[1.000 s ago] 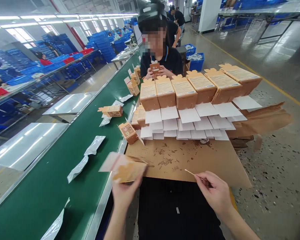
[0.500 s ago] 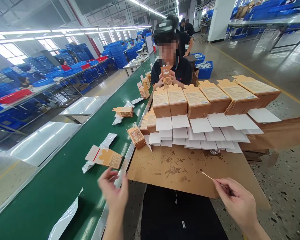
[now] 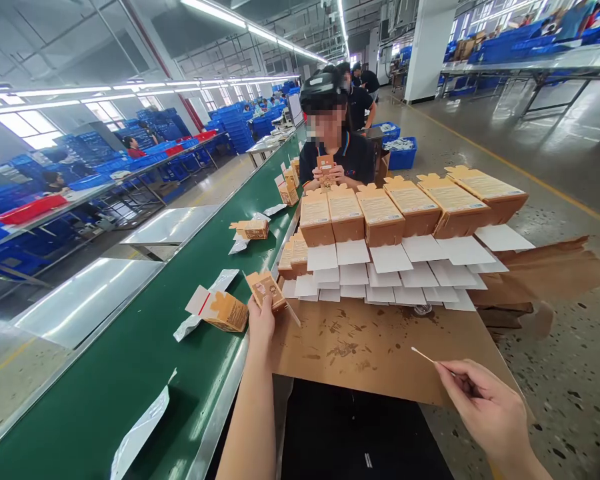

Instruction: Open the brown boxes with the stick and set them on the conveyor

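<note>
My left hand (image 3: 261,321) is closed around the lower side of a small brown printed cardboard box (image 3: 266,291), which tilts at the edge of the belt with a white flap hanging at its right. In my right hand (image 3: 485,400), a thin cotton swab (image 3: 423,355) is pinched between thumb and fingers, its white tip pointing left over the cardboard sheet (image 3: 360,340). Just left of my left hand, another open brown box (image 3: 225,312) with a red-striped white flap lies on the green belt, partly over a silvery pouch (image 3: 187,328).
Stacked brown boxes (image 3: 380,212) with white flaps hanging toward me cover the far part of the sheet. The green conveyor belt (image 3: 105,373) runs along the left, carrying more boxes and a silvery pouch (image 3: 143,427) near me. Opposite sits a co-worker (image 3: 335,157) holding a box.
My left hand has moved forward from above the belt edge and taken hold of the tilted box. My right hand still pinches the swab, slightly lower. The view has shifted a little.
</note>
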Tool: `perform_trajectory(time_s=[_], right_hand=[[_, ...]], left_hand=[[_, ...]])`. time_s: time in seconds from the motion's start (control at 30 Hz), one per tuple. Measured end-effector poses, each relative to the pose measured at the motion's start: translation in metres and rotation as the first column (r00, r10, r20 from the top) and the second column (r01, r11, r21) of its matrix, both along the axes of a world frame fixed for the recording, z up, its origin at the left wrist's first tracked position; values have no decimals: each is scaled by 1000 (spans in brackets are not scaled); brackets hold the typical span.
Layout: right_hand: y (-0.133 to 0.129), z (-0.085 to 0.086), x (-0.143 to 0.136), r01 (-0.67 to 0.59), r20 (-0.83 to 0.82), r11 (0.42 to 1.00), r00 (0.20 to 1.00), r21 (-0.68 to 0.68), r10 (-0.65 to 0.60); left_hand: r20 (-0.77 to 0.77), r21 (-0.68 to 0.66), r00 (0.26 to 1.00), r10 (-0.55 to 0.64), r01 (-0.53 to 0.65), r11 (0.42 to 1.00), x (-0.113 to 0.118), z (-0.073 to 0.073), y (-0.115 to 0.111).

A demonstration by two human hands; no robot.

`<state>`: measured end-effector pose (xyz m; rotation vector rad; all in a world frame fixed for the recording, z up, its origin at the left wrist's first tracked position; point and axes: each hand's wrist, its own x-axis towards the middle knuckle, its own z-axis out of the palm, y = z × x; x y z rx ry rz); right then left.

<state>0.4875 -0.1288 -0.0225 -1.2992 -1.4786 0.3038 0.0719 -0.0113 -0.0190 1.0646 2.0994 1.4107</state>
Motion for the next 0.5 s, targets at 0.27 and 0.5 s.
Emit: perform_trajectory(time_s=[0.27,0.5], right_hand=[[15,2,28,117,169,991,980,-62,-105],[73,-2,44,177,415,966,906,-189,-85]], left_hand=[[542,219,834,-101,-24,975,-24,-32,-126],[710,317,606,-357,177,932,-16,-23,-115]])
